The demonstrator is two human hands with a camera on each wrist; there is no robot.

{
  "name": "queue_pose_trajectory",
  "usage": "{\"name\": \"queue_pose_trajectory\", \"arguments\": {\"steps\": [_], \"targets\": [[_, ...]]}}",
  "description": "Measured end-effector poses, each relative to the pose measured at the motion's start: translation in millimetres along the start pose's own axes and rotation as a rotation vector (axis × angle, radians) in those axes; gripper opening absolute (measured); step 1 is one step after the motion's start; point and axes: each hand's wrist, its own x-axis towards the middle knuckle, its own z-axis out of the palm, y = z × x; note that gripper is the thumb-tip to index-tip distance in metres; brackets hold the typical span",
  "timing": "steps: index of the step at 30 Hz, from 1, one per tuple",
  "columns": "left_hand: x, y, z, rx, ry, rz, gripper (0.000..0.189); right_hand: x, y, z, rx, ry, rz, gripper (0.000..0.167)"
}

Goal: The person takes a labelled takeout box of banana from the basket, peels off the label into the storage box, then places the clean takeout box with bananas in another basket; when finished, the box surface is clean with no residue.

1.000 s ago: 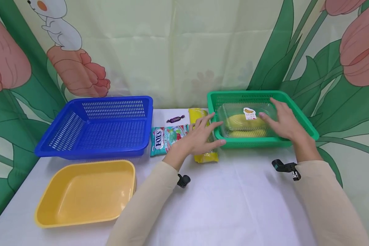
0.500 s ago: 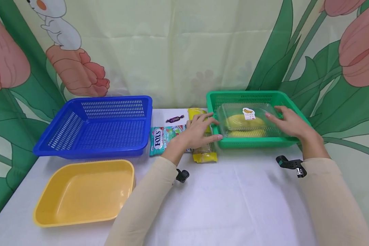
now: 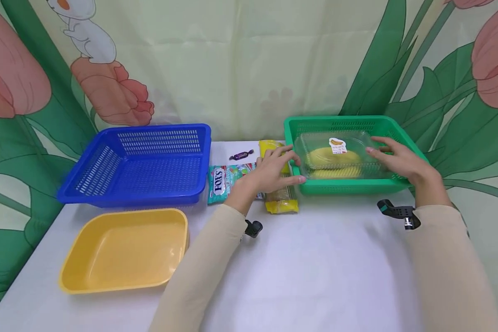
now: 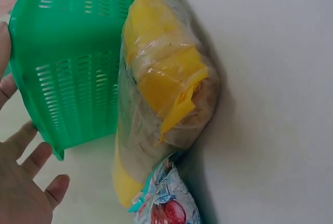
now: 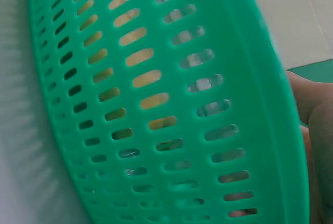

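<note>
A clear plastic clamshell box (image 3: 336,159) of yellow fruit, with a banana sticker on its lid, lies in the green basket (image 3: 357,186). My left hand (image 3: 269,171) is at the basket's left rim, fingers spread over it and fingertips near the box's left end. My right hand (image 3: 402,161) reaches inside the right wall, thumb and fingertips at the box's right end. Part of the right hand shows behind the rim in the right wrist view. Below my left hand lie a yellow-ended packet (image 4: 166,73) and a teal FOX'S candy bag (image 3: 220,182), partly hidden by that hand.
A blue basket (image 3: 149,199) stands at the back left, with a yellow tub (image 3: 124,286) in front of it. A small purple wrapped candy (image 3: 241,155) lies behind the candy bag. A printed curtain (image 3: 249,69) hangs behind the white table (image 3: 315,267).
My right hand has moved right along the box and lower, to its right end. My left hand's fingers have bent slightly at the basket's left rim. The head view has shifted a little.
</note>
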Motion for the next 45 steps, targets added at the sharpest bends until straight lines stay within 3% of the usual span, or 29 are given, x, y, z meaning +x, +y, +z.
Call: {"name": "queue_pose_trajectory", "arguments": {"steps": [8,21,28,34,39,45], "targets": [[4.7,1.8,-2.2,-0.02,-0.017,0.002,0.042,1.2,1,-5,0.073,0.035,-0.05,0.084],[7.9,-0.4,-9.5,-0.07,-0.087,0.046,0.044,-10.0,-4,1,0.306,0.143,-0.015,0.074],[8.1,-0.8,-12.9,-0.03,-0.083,0.041,0.044,-19.8,-10,3,0.266,0.266,-0.018,0.061],[8.1,-1.0,-10.9,-0.093,-0.109,0.044,0.045,-30.1,-11,3,0.281,0.375,-0.018,0.055],[8.3,-1.8,-7.9,-0.099,-0.08,0.051,0.049,-38.9,-14,-1,0.3,0.444,-0.03,0.053],[7.2,-5.3,-5.0,-0.095,-0.022,0.043,0.054,-47.5,-23,-9,0.356,0.484,0.015,0.05]]}}
